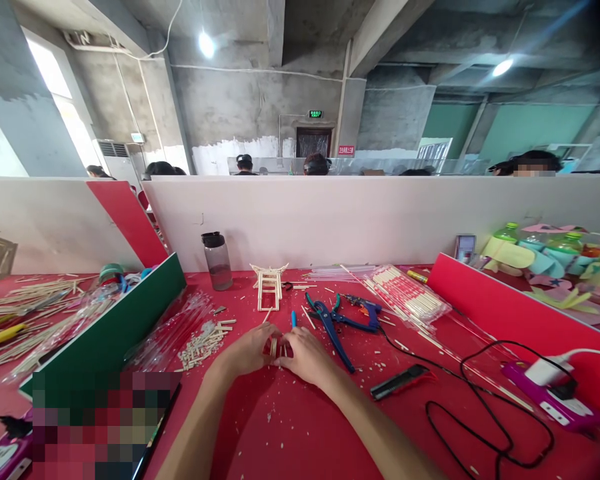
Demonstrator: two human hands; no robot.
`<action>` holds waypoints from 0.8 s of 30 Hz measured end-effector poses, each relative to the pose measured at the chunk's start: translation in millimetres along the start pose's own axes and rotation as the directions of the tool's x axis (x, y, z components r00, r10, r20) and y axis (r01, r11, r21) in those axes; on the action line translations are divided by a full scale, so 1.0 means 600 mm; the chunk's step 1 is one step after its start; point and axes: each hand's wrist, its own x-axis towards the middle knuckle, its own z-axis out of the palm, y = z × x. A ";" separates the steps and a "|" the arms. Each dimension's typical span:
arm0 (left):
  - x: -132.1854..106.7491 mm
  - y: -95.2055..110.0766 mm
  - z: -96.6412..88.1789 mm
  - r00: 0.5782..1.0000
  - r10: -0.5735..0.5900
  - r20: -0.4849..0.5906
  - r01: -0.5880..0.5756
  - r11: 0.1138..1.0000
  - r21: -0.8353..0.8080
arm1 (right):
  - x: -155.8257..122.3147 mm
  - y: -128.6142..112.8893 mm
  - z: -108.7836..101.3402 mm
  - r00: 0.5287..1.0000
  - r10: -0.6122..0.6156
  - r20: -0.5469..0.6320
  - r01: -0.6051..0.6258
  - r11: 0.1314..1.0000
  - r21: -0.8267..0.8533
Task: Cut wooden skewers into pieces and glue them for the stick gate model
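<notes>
Over the red tabletop my left hand (250,350) and my right hand (305,355) meet, fingers curled together round a small piece made of wooden sticks (274,348). Much of that piece is hidden by the fingers. Just beyond stands a little chair-like frame of pale sticks (269,287). A blue pen-like item (294,319) lies behind my right hand. To the right are blue-handled cutters (330,327) and a blue glue gun (367,313) with its cord. Left of my left hand is a heap of short cut sticks (203,345).
A water bottle (217,261) stands by the white partition (300,220). Bagged sticks (405,297) lie at right, a black utility knife (399,381) nearer. A green divider (115,327), red divider (520,320), purple power strip (555,400) and loops of black cable flank the workspace.
</notes>
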 end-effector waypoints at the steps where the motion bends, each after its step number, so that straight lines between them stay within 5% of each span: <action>1: 0.000 -0.001 0.000 1.000 0.000 -0.005 0.000 1.000 -0.003 | 0.000 -0.002 0.000 1.000 0.011 0.008 -0.011 1.000 -0.011; 15: 0.008 -0.024 0.007 0.999 -0.032 -0.024 0.032 0.999 -0.019 | 0.000 -0.028 0.004 0.998 0.063 0.004 -0.060 0.975 -0.215; 24: 0.007 -0.024 0.006 0.999 -0.023 -0.034 0.021 0.999 -0.039 | 0.002 -0.012 0.006 0.998 -0.046 -0.044 0.038 0.985 -0.169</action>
